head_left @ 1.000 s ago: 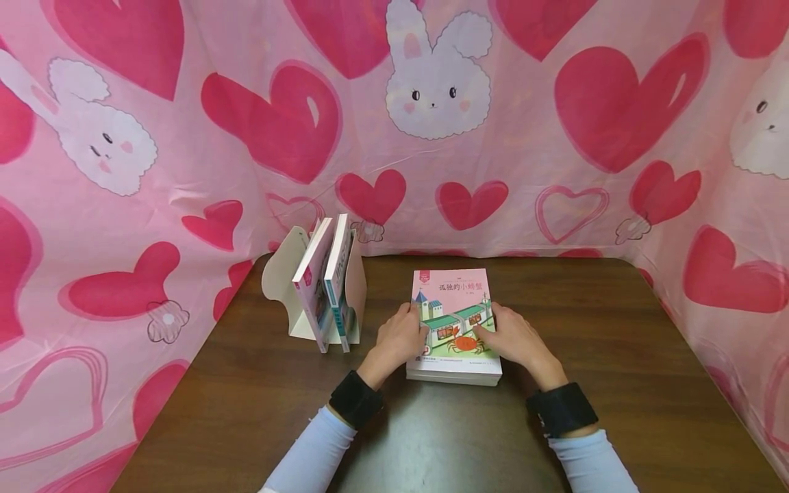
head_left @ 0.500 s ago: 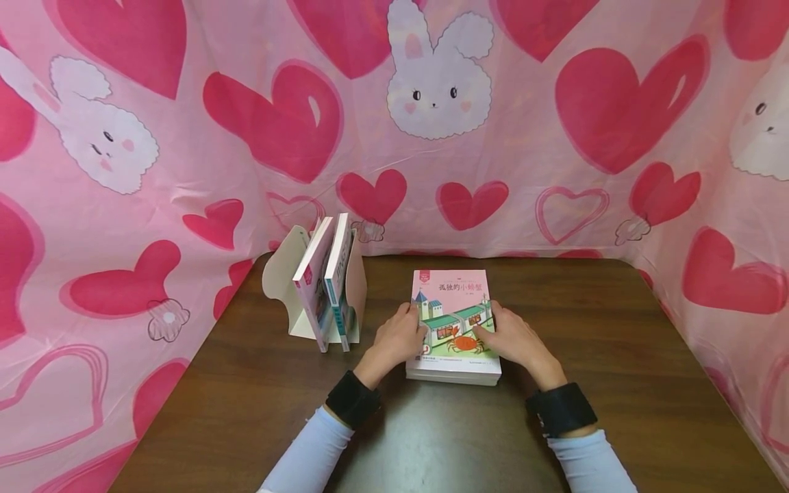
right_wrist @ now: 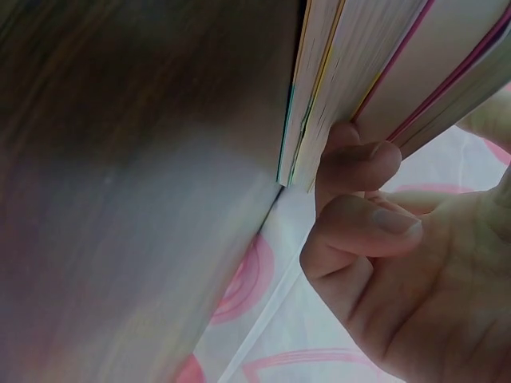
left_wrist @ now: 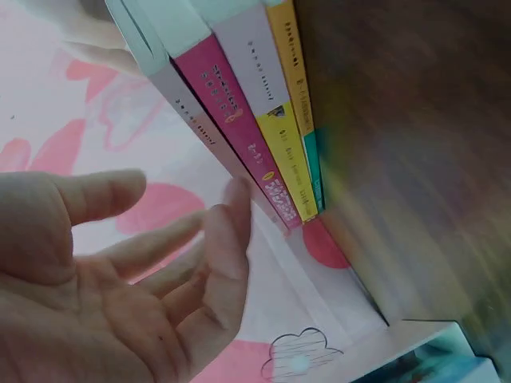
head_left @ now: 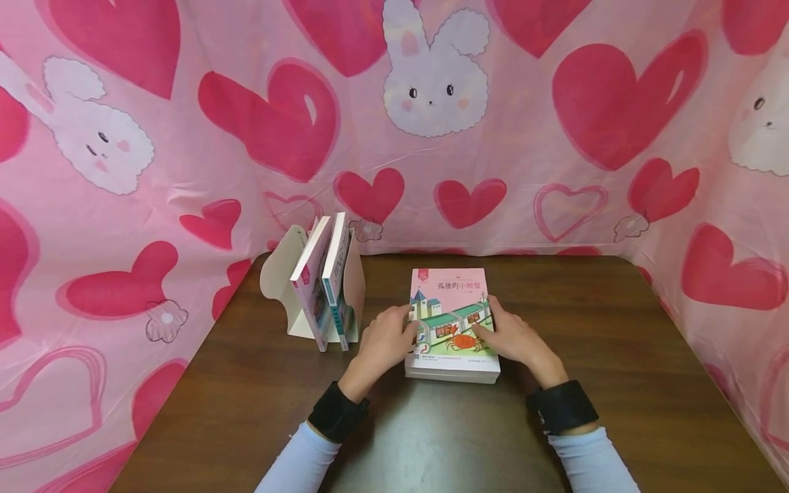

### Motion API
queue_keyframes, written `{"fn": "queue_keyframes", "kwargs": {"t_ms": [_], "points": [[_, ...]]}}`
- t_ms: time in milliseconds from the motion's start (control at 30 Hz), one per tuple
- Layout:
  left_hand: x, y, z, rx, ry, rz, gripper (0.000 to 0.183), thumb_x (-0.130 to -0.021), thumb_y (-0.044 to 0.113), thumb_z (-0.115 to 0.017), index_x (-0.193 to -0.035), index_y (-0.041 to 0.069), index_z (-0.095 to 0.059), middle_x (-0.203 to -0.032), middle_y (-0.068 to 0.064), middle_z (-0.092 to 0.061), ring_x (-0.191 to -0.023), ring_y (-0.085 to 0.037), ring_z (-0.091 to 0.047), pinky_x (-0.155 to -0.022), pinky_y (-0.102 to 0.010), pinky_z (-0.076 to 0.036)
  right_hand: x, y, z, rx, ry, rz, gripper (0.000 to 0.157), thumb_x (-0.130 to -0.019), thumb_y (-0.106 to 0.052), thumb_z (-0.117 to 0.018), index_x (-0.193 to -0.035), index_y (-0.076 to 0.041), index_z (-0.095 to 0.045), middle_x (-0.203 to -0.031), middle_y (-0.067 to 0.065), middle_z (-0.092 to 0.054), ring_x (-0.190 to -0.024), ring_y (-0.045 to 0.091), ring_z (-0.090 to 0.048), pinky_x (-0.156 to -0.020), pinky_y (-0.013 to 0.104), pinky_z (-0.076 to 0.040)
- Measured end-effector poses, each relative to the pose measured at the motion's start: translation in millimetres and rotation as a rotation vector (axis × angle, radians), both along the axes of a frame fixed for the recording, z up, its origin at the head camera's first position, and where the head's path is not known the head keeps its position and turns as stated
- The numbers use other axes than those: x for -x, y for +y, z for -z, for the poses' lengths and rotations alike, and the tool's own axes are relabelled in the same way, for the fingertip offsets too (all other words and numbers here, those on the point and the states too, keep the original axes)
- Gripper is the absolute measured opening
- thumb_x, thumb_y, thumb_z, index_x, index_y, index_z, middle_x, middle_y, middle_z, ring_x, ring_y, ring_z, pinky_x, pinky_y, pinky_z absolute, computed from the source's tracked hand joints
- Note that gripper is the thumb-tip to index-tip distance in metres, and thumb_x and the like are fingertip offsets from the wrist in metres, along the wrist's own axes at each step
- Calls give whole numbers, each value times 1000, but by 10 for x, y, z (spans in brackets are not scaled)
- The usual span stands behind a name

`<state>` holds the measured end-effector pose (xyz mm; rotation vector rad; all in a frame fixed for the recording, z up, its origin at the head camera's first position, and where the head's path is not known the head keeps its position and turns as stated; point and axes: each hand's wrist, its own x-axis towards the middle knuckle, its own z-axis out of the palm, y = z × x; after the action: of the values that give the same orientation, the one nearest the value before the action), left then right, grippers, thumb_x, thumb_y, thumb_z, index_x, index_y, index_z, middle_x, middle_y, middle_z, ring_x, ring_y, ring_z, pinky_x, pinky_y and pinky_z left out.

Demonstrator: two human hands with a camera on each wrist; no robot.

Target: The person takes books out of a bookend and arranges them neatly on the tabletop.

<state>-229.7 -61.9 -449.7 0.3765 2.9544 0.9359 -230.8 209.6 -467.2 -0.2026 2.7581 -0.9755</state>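
Observation:
A stack of several books (head_left: 453, 325) lies flat on the table, its pink top cover showing a train and a crab. My right hand (head_left: 516, 340) holds the stack's right side, thumb over the top cover. In the right wrist view its curled fingers (right_wrist: 359, 231) touch the page edges. Beside the left side is my left hand (head_left: 383, 342). The left wrist view has its fingers (left_wrist: 227, 271) loosely bent and apart from the coloured spines (left_wrist: 247, 112), holding nothing.
Left of the stack, a cream book holder (head_left: 280, 270) stands on the brown wooden table (head_left: 585, 301). Two upright books, a pink one (head_left: 310, 281) and a teal-edged one (head_left: 335, 277), are in it. A pink heart-and-rabbit cloth (head_left: 431, 150) hangs behind and at both sides.
My left hand has let go of the stack's left side and drawn slightly away to the left. My right hand and the stack stay in place.

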Motion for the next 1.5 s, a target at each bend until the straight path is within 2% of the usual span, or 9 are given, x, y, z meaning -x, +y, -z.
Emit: {"fn": "queue_keyframes", "kwargs": {"t_ms": [133, 267, 467, 733, 1000, 1067, 1200, 1333, 1500], "points": [[-70, -73, -29, -53, 57, -3, 31, -104, 22, -69, -130, 6, -71, -116, -11, -74, -86, -22, -66, -66, -35, -53, 3, 15, -14, -2, 3, 0, 89, -105, -43, -58, -164, 7, -14, -155, 34, -43, -131, 48, -52, -106, 68, -42], [-125, -154, -68, -76, 79, 1, 18, -104, 21, -69, -117, 8, -73, -99, -5, -72, -70, -18, -58, -55, -31, -46, -1, 32, -21, 0, 1, -3, 87, -106, -39, -58, -165, 6, -14, -153, 33, -45, -127, 45, -55, -104, 67, -44], [-233, -281, -119, -85, 116, -17, 12, -104, 21, -69, -110, 11, -72, -93, -3, -71, -69, -16, -57, -57, -30, -49, -4, 29, -39, 23, -11, -13, 88, -105, -40, -59, -165, 5, -13, -150, 31, -48, -119, 41, -58, -101, 66, -46], [-503, -388, -271, -121, 192, -76, 13, -103, 21, -71, -111, 12, -68, -85, 2, -67, -64, -12, -53, -54, -30, -47, -1, 24, -27, 10, -12, -14, 88, -105, -40, -59, -165, 6, -13, -152, 32, -47, -121, 42, -57, -102, 67, -45], [-693, -595, -381, -363, 230, -150, 14, -103, 10, -68, -113, 5, -59, -81, -2, -61, -66, -15, -57, -57, -29, -51, -4, 15, -14, 6, -12, -21, 87, -106, -39, -59, -164, 6, -12, -151, 33, -47, -121, 42, -57, -101, 67, -46], [-713, -665, -400, -427, 250, -174, 13, -103, 6, -68, -112, 5, -58, -82, -4, -64, -65, -15, -59, -55, -28, -54, -5, 13, -11, 4, -14, -22, 88, -106, -39, -58, -164, 7, -12, -153, 33, -45, -122, 43, -57, -102, 67, -45], [-715, -818, -454, -496, 358, -249, 16, -102, 3, -66, -112, 4, -54, -79, -5, -65, -63, -17, -60, -53, -25, -51, -1, 8, -9, -1, -17, -17, 88, -106, -39, -58, -164, 8, -12, -154, 34, -43, -125, 45, -55, -104, 69, -43], [-665, -973, -496, -481, 464, -357, 22, -101, 4, -65, -116, 0, -48, -85, -9, -60, -73, -23, -57, -61, -27, -44, 4, 4, -4, 0, -16, -17, 87, -106, -38, -58, -164, 8, -12, -155, 34, -42, -128, 46, -54, -105, 69, -42], [-530, -1119, -440, -429, 440, -469, 30, -100, 7, -63, -122, 0, -44, -102, -15, -52, -89, -31, -56, -73, -38, -42, -1, -4, 1, -5, -15, -25, 88, -106, -38, -57, -163, 9, -11, -156, 34, -41, -128, 45, -54, -105, 68, -42]]}}
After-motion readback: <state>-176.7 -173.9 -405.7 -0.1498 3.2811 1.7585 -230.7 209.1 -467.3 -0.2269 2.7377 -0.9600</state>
